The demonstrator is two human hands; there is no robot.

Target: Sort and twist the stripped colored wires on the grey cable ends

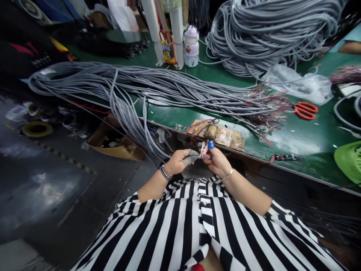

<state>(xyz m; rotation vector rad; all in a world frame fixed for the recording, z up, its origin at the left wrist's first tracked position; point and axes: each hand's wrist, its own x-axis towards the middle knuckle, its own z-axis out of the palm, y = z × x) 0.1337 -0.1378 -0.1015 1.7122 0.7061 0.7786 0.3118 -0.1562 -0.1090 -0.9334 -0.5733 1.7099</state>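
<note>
In the middle of the head view, my left hand [180, 161] is closed round the end of a grey cable. Grey tape or covering wraps its fingertips. My right hand [218, 162], with a blue cover on the thumb, pinches the thin coloured wires [207, 158] that come out of the cable. A small pinkish-white piece [204, 148] shows between the two hands; its kind is too small to make out. Grey cables [146, 131] hang off the bench edge towards my left hand. Just beyond the hands lies a taped wooden block [222, 136] with red and black wires on it.
The green bench [254, 146] bears a long grey cable bundle [175, 84], orange-handled scissors [306, 110], a plastic bag [301, 82], a bottle [191, 47] and a big cable coil [270, 34]. A green object [349, 162] sits right. A cardboard box [113, 143] stands below left.
</note>
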